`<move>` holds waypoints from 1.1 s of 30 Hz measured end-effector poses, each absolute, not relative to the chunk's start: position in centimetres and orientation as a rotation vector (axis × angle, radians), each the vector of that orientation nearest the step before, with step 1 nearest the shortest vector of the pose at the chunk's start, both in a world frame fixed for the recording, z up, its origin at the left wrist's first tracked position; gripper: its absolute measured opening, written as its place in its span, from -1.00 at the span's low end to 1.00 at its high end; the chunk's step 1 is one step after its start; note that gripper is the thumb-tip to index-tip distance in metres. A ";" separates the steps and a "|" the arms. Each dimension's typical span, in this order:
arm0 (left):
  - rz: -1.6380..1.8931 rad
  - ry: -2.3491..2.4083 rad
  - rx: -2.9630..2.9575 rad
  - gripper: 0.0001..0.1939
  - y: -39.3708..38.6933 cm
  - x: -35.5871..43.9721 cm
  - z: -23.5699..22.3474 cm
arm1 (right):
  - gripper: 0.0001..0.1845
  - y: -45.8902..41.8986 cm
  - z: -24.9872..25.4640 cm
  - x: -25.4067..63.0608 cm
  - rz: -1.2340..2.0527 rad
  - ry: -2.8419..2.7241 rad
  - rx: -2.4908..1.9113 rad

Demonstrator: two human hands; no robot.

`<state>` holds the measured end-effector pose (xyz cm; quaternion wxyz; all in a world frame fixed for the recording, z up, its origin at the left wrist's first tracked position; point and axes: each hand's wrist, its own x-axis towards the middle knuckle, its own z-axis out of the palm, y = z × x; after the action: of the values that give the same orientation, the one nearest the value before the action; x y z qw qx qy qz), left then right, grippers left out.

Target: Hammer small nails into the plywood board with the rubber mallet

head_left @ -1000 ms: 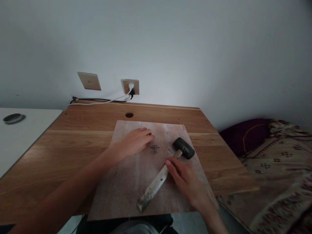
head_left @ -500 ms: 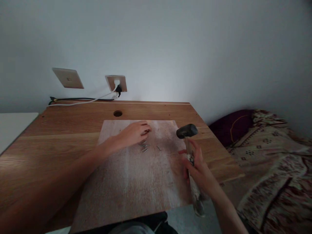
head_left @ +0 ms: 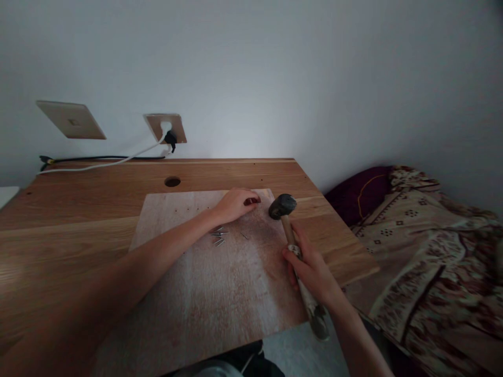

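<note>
My right hand [head_left: 310, 269] is wrapped round the pale wooden handle of a black-headed mallet [head_left: 282, 206], whose head hovers just above the far right part of a thin plywood board [head_left: 220, 283]. My left hand [head_left: 236, 203] rests near the board's far edge with its fingers pinched together; what they pinch is too small to make out. Several small nails [head_left: 218, 236] lie loose on the board just behind that hand's wrist.
The board lies on a wooden desk [head_left: 78, 220] with a round cable hole [head_left: 172, 181]. Cables [head_left: 102, 159] run along the back to a wall socket [head_left: 165, 128]. A patterned blanket [head_left: 436, 246] and dark cushion [head_left: 359, 193] lie to the right.
My right hand picked the mallet up off the board and raised it, and its head now points toward my left hand. My left hand moved from the nails to the board's far edge.
</note>
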<state>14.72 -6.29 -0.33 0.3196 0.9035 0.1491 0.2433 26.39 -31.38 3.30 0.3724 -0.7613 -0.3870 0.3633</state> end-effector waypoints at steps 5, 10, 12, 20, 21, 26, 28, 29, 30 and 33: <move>0.635 0.416 2.391 -0.88 -6.1 14.9 -0.3 | -0.45 -30.8 3.3 27.5 1.107 -0.893 -1.887; 0.607 0.424 2.273 -0.89 -5.8 15.0 -0.5 | -0.65 -30.2 3.7 28.0 1.009 -0.959 -1.802; 0.611 0.420 2.212 -0.80 -5.8 15.0 -0.6 | -0.67 -29.8 4.0 27.8 0.935 -1.001 -1.797; 0.568 0.441 2.168 -0.65 -6.1 14.7 -0.3 | -0.79 -27.3 5.2 26.7 0.854 -1.151 -1.726; 0.561 0.456 2.177 -0.61 -6.2 14.7 -0.2 | -0.80 -27.2 5.1 26.6 0.853 -1.170 -1.738; 0.581 0.578 2.241 -0.47 -6.3 15.0 -0.1 | -0.77 -27.1 4.4 26.3 0.850 -1.196 -1.791; 0.593 0.573 2.225 -0.48 -6.2 15.0 -0.2 | -0.71 -27.1 4.4 26.1 0.831 -1.178 -1.808; 0.594 0.564 2.220 -0.49 -6.2 15.0 -0.3 | -0.68 -27.1 4.4 26.1 0.833 -1.172 -1.819; 0.593 0.557 2.219 -0.50 -6.1 14.9 -0.3 | -0.67 -27.1 4.5 26.0 0.840 -1.172 -1.830; 0.583 0.541 2.214 -0.53 -6.1 14.8 -0.4 | -0.64 -27.2 4.6 25.9 0.850 -1.158 -1.837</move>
<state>14.75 -6.14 -0.36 0.3845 0.8688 0.2122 0.2287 25.91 -27.24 4.60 0.3938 -0.7241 -0.4564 0.3352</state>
